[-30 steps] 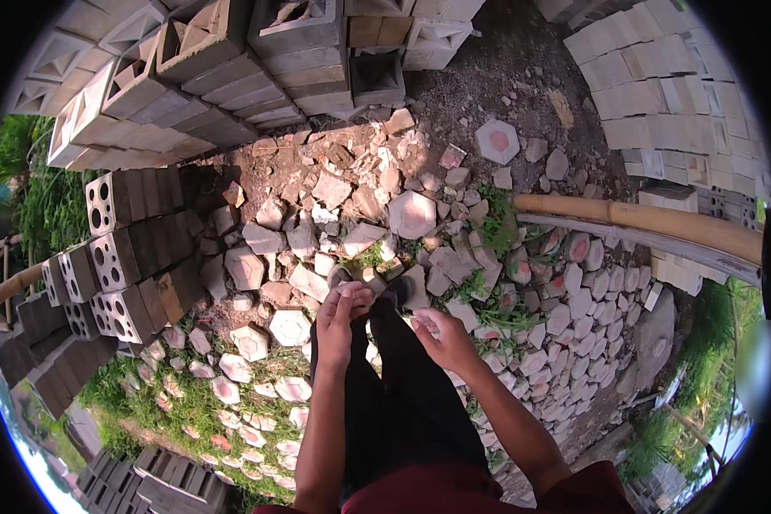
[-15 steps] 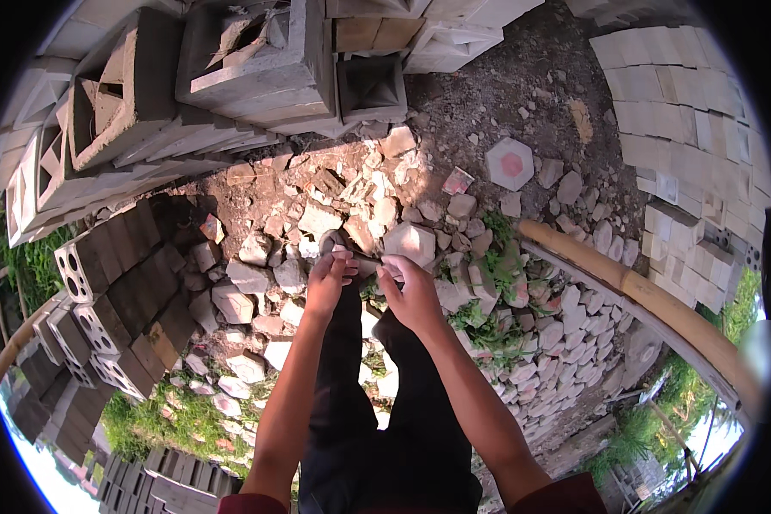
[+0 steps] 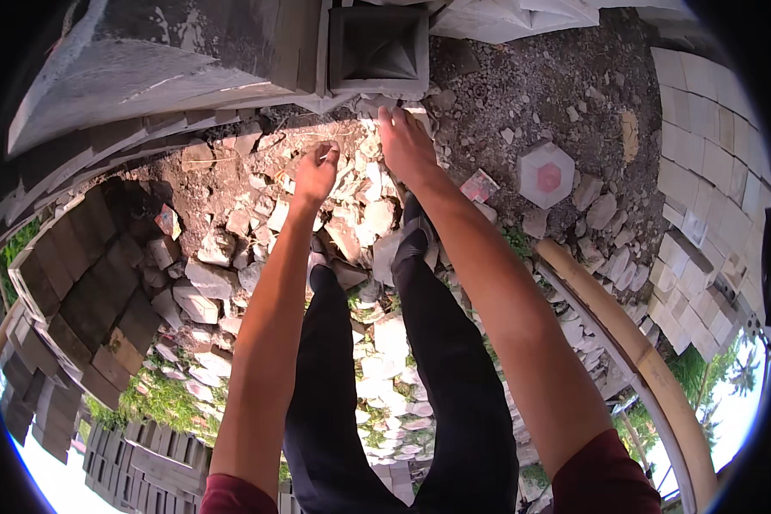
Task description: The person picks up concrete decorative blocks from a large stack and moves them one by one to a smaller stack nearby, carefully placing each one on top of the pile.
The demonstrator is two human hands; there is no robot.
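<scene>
Both my arms reach forward over a sunlit heap of broken concrete pieces (image 3: 380, 216). My left hand (image 3: 317, 176) hovers over the rubble, its fingers loosely bent with a gap between thumb and fingertips; I see nothing in it. Farther forward, my right hand (image 3: 408, 147) stretches out with its fingers extended. Its fingertips are by a pale stone (image 3: 419, 118) at the foot of a grey concrete block with a recessed face (image 3: 378, 51). Whether they touch the stone I cannot tell. My feet stand among the broken pieces, with one shoe (image 3: 415, 236) beside a flat slab.
Large concrete blocks (image 3: 188, 77) rise at the far left. Stacked hollow blocks (image 3: 86, 283) stand on the left, pale stacked blocks (image 3: 711, 163) on the right. A hexagonal paver with a red centre (image 3: 546, 176) lies on the dirt. A bamboo pole (image 3: 612, 304) runs along my right.
My hands were close together above my feet; they have moved forward and apart, the right one farther. My view has shifted toward the concrete blocks, and my right foot now shows.
</scene>
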